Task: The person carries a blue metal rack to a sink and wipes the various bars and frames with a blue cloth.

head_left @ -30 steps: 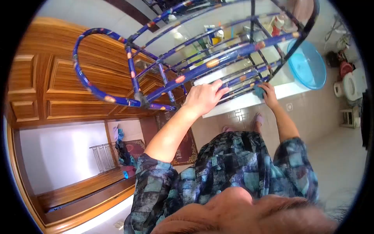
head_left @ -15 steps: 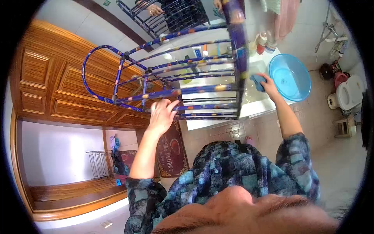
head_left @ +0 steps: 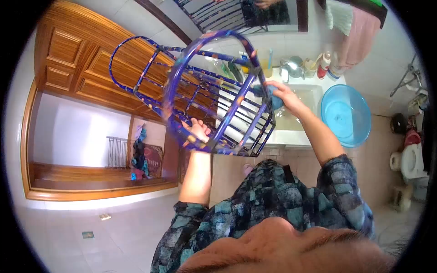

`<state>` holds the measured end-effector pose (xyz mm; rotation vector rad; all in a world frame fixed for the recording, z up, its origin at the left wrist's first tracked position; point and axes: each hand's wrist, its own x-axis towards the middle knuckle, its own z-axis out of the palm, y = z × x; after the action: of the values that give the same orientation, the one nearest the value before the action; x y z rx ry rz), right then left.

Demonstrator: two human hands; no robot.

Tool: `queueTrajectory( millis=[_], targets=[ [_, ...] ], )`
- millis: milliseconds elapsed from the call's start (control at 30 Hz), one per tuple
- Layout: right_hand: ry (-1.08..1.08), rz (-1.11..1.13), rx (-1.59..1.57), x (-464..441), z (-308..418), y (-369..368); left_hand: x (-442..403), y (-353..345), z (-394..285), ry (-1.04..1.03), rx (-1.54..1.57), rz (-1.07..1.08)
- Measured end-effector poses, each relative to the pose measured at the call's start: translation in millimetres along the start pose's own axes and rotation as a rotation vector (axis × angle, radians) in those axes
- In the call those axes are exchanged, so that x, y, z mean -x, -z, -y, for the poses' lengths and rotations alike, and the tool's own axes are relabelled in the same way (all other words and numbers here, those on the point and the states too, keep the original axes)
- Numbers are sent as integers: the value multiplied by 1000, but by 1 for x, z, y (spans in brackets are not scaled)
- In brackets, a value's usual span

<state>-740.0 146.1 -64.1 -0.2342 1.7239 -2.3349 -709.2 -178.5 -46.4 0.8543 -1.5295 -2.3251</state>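
A rack of dark blue tubes with coloured spots (head_left: 233, 108) is held up in the air in front of me, tilted, one rounded end loop close to the camera. My left hand (head_left: 198, 130) is closed round one of its tubes on the lower side; the tubes partly cover the fingers. My right hand (head_left: 287, 98) grips a blue cloth (head_left: 276, 102) and presses it against the rack's right side, near the bars. Part of the cloth lies behind the tubes.
Behind the rack is a white sink (head_left: 314, 92) with water in it. A light blue basin (head_left: 328, 129) stands on its right. Bottles (head_left: 324, 66) and cups line the back ledge under a mirror (head_left: 182, 18). Wooden doors (head_left: 91, 68) are at left, a toilet (head_left: 412, 159) at right.
The rack has turned, bringing its near rounded end loop into view. My right hand has moved left with the cloth, from over the sink onto the rack. My left hand still holds the rack.
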Motion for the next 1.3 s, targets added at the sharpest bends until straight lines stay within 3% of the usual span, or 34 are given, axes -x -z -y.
queueTrajectory(
  millis=[67, 100, 133, 167, 200, 267, 300, 333, 400, 500, 567, 600, 667, 733, 867, 933, 967, 1033, 1067, 1133, 1167, 1200, 1267, 1300],
  targets=[
    [-92, 120, -101, 10, 0, -15, -15, 40, -4, -33, -28, 189],
    [-65, 173, -42, 10, -7, -17, -21, 54, -11, 35, -45, 181],
    [-50, 141, 97, 12, -4, -28, -18, 59, -23, 101, -60, 172],
    [-107, 102, 8, 10, -7, -38, -12, 65, -32, 137, -103, 106],
    [-163, 63, -80, 10, -16, -44, -27, 96, -28, 188, -127, 225],
    [-208, 11, -183, 3, -34, -45, -28, 110, -40, 186, -294, 199],
    [-165, -25, -186, -2, -38, -47, -27, 114, -45, 184, -373, 187],
    [-121, -58, -187, -7, -41, -48, -23, 119, -53, 243, -270, 343],
    [-120, -146, -226, -20, -46, -50, -28, 122, -64, 296, -364, 443],
    [-8, -227, -389, -46, -56, -54, -22, 111, -68, 309, -379, 437],
    [26, -251, -485, -56, -51, -52, -24, 111, -74, 391, -351, 636],
    [19, -256, -488, -54, -34, -53, -14, 97, -77, 361, -469, 588],
    [129, -273, -197, -56, -9, -52, -9, 88, -79, 339, -568, 601],
    [339, -237, 293, -74, 10, -35, -14, 82, -81, 400, -618, 666],
    [145, 181, 795, -73, 50, 1, -18, 61, -88, 459, -689, 796],
    [232, 117, 991, -64, 54, 7, -50, 67, -80, 500, -707, 836],
    [271, 91, 1089, -58, 57, 9, -85, 76, -83, 566, -680, 1025],
    [345, -59, 1017, -35, 56, 7, -84, 62, -104, 464, -632, 1011],
    [357, -139, 1029, -27, 47, 16, -92, 63, -109, 475, -586, 889],
    [388, -302, 1017, -2, 41, 16, -103, 99, -124, 290, -382, 1022],
    [296, -338, 1007, 18, 55, 8, -106, 119, -127, 212, -315, 957],
    [347, -366, 1015, 27, 47, 16, -105, 138, -129, 138, -254, 896],
    [421, -452, 949, 44, 38, 26, -39, 140, -136, 128, -12, 736],
    [350, -486, 985, 50, 42, 21, -20, 135, -136, 104, 88, 777]
  ],
)
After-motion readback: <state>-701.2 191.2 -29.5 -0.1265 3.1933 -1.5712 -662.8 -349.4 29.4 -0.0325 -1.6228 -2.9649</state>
